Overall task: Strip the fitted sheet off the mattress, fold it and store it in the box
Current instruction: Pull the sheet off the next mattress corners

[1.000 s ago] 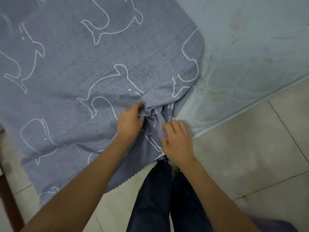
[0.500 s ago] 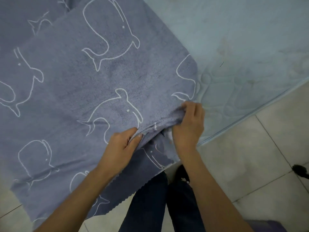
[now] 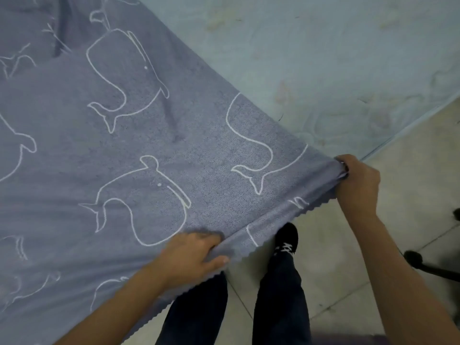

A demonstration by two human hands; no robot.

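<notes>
The sheet [image 3: 149,150], blue-grey with white whale outlines, lies spread over the left part of the pale blue quilted mattress [image 3: 336,58]. Its near edge, with a zigzag hem, hangs over the mattress side above the floor. My left hand [image 3: 194,255] grips that folded near edge with thumb under and fingers on top. My right hand [image 3: 358,183] pinches a bunched corner of the sheet at the mattress's front edge. The edge is stretched straight between both hands. No box is in view.
A tiled floor [image 3: 410,195] runs along the mattress's right side. My legs in dark trousers and a black shoe [image 3: 286,241] stand close to the bed. Dark chair legs with castors [image 3: 428,265] sit at the right edge.
Both hands were close together on a bunched part of the sheet. They have drawn apart, the right hand going right along the mattress edge, and the sheet edge is now pulled straight.
</notes>
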